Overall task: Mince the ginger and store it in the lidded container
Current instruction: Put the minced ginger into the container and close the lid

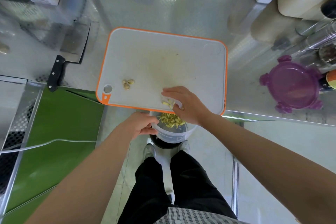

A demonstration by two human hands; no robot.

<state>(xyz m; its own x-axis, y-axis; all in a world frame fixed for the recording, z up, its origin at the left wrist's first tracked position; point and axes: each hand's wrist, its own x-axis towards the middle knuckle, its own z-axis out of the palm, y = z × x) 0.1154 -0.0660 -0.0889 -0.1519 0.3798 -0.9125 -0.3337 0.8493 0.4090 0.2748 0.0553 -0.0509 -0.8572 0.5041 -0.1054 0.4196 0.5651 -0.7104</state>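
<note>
A white cutting board (163, 60) with an orange rim lies on the steel counter. My left hand (141, 123) grips the rim of a clear round container (172, 132), held just below the board's near edge. Minced ginger (171, 120) lies inside the container. My right hand (183, 103) rests on the board's near edge with fingers straight, over a small heap of ginger bits (168, 103) at the edge above the container. A few ginger end pieces (127, 83) sit at the board's left. The purple lid (292, 86) lies on the counter to the right.
A cleaver (67, 49) with a black handle lies left of the board. Jars and bottles (323, 45) stand at the far right, a beige appliance (300, 0) behind them. A green panel (60, 123) sits below the counter edge on the left. My legs and shoes are below.
</note>
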